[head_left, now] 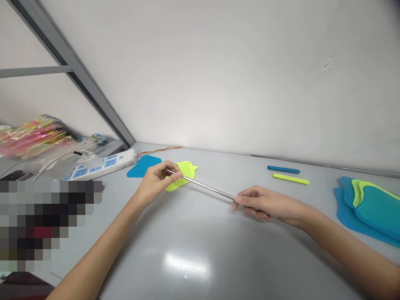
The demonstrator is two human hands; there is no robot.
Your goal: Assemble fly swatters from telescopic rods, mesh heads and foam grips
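Right hand point(258, 203): fingers clamped on the thin metal rod point(208, 188), above the bench point(150, 233). Left hand point(153, 183): fingers pinching its other end. Judgement: keep both grips aligned to avoid bending. Lime mesh paddle point(186, 170) lies behind left hand; lime tube point(290, 178), blue tube point(283, 169) farther right. Power strip point(125, 157) likely limits leftward room.

Blurred, edge-cropped pink-and-yellow bundle point(40, 135)

I have room over the near middle of the surface point(218, 250); the held metal rod point(206, 186) bars the centre; the power strip point(120, 159) blocks far left, stacked sheets point(376, 208) right, the wall point(218, 83) far side.
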